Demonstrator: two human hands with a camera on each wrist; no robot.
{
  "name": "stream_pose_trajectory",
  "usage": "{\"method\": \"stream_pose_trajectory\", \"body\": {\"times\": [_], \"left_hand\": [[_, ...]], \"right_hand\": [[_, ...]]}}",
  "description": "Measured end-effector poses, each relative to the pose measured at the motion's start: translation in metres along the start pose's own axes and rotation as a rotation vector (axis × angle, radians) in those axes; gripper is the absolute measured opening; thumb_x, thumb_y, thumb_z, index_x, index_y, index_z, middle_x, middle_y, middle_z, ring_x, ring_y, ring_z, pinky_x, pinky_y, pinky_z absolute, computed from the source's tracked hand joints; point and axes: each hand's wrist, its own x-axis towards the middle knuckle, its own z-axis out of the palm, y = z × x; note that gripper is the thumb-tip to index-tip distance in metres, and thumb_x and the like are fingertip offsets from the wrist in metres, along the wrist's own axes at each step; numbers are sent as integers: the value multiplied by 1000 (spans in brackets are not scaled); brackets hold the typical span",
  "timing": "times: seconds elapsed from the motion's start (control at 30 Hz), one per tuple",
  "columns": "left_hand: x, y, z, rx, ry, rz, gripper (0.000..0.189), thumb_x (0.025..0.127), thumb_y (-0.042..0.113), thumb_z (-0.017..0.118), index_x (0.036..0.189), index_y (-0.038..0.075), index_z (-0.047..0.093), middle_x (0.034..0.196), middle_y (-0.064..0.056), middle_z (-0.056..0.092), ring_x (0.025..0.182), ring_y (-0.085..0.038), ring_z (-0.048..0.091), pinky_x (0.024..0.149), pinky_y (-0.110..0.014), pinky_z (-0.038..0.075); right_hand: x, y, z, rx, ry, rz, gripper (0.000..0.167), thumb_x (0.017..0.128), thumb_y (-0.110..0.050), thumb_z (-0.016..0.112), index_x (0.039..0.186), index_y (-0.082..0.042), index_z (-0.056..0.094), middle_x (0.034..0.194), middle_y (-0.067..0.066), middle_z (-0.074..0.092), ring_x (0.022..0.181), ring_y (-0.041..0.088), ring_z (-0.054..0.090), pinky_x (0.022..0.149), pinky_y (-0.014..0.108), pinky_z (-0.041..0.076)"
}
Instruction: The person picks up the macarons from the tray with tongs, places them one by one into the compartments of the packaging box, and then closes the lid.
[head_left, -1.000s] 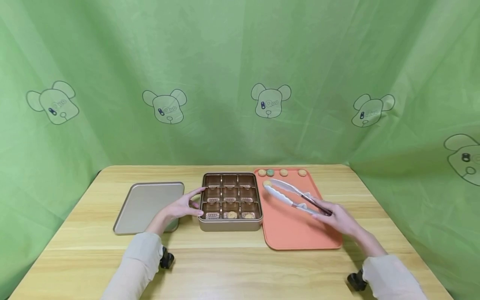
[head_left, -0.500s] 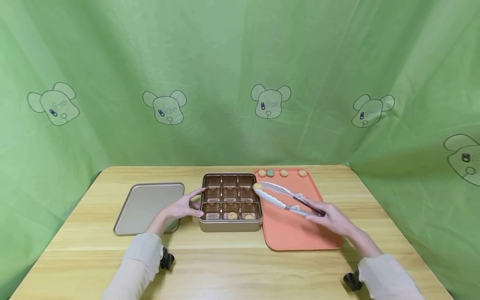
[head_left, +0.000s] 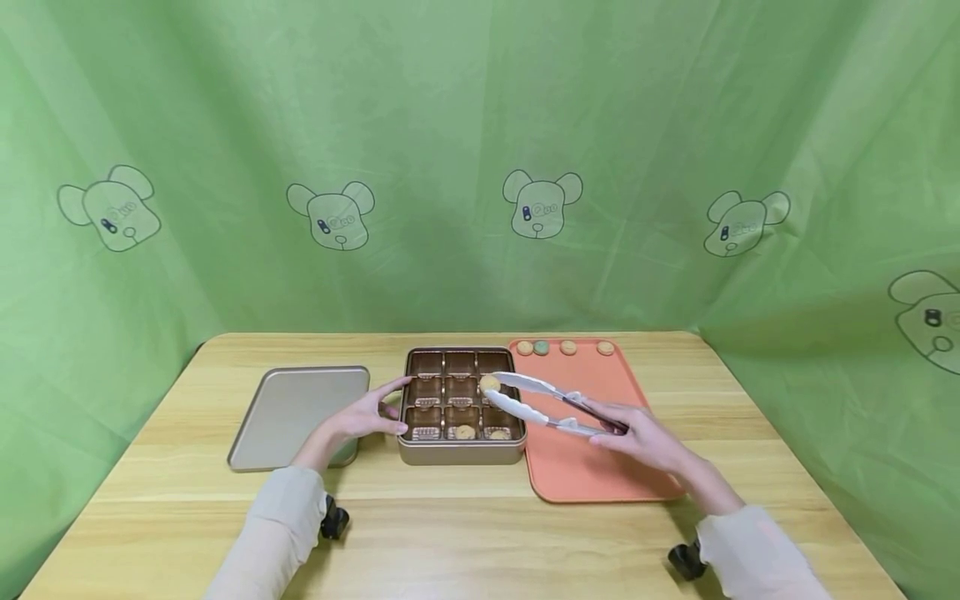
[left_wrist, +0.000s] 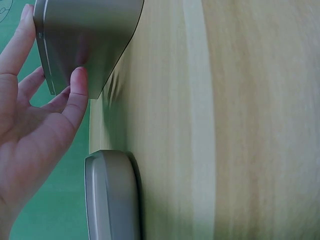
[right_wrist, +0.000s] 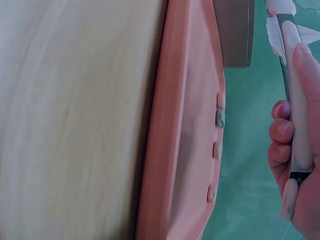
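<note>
My right hand (head_left: 648, 437) grips a pair of tongs (head_left: 551, 408) with white tips and dark-edged handles. Between the tips sits a round tan cookie (head_left: 489, 383), over the right column of the brown tin (head_left: 461, 452). Inside, a clear plastic insert divides the tin into several compartments. Two tan cookies, a middle one (head_left: 465, 432) and a right one (head_left: 499, 434), lie in the front row. My left hand (head_left: 366, 414) touches the tin's left side with spread fingers; in the left wrist view the thumb (left_wrist: 78, 82) rests against the side wall. The tongs' tips are cut off in the right wrist view.
A coral tray (head_left: 592, 467) lies right of the tin, with several cookies along its far edge, one of them green (head_left: 541, 347). The tin's flat lid (head_left: 296, 417) lies to the left. Green cloth (head_left: 450, 275) hangs behind and around the wooden table (head_left: 450, 533).
My right hand has moved left with the tongs, carrying the cookie from above the coral tray to over the tin's right column. The left hand stays at the tin's side.
</note>
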Motion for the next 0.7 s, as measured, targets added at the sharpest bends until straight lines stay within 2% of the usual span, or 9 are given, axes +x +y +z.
{"method": "stream_pose_trajectory", "body": {"times": [0.13, 0.4, 0.6, 0.7], "left_hand": [[1, 0, 0, -2, -6, 12, 90, 77, 8, 70, 146, 5, 13, 129, -30, 34, 95, -25, 48, 75, -30, 46], [1, -2, 0, -18, -17, 12, 91, 77, 7, 70, 146, 4, 11, 121, -30, 41, 94, -25, 50, 76, -30, 46], [1, -1, 0, -14, -24, 29, 91, 77, 8, 70, 145, 3, 11, 119, -31, 42, 94, -26, 50, 75, -30, 46], [1, -1, 0, -9, -28, 26, 91, 77, 8, 70, 145, 3, 11, 119, -31, 43, 94, -26, 50, 74, -29, 46]], "right_hand": [[7, -7, 6, -17, -10, -21, 56, 81, -19, 69, 130, -1, 49, 68, -6, 43, 61, 4, 36, 51, 21, 35], [22, -20, 17, -78, -73, -23, 55, 81, -22, 68, 130, -5, 50, 67, -6, 42, 60, 5, 36, 50, 20, 34], [31, -24, 26, -71, -105, -83, 55, 81, -21, 69, 132, -12, 50, 67, -8, 42, 59, 3, 36, 52, 20, 37], [35, -25, 30, -73, -128, -103, 55, 82, -26, 67, 133, -15, 49, 67, -10, 43, 58, 3, 36, 52, 20, 38]]}}
